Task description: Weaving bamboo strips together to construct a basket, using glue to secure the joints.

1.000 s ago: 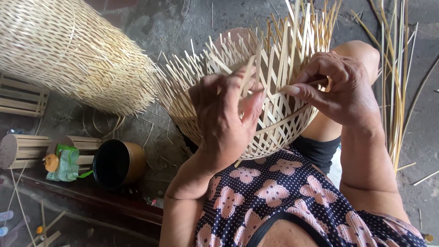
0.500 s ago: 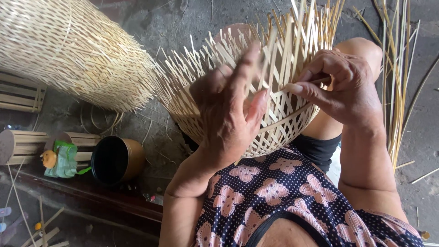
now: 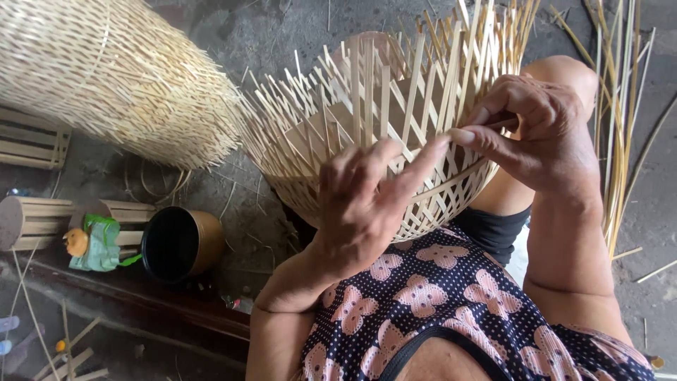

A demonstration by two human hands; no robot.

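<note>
A half-woven bamboo basket (image 3: 352, 134) rests in my lap, its loose strip ends fanning upward. My left hand (image 3: 367, 204) lies against its near side, fingers spread, the forefinger stretched up toward the rim. My right hand (image 3: 529, 130) grips the basket's right edge and pinches a thin bamboo strip (image 3: 493, 125) between thumb and fingers. The two hands' fingertips nearly meet at the weave.
A large finished woven basket (image 3: 106, 77) lies at upper left. Loose bamboo strips (image 3: 620, 120) stand at right. On the ground at left are slatted bamboo pieces (image 3: 32, 219), a dark round pot (image 3: 176, 243) and a green bag with an orange object (image 3: 92, 243).
My left hand has slid right and lower across the basket, its forefinger now reaching toward the right hand. The right hand keeps its grip at the edge.
</note>
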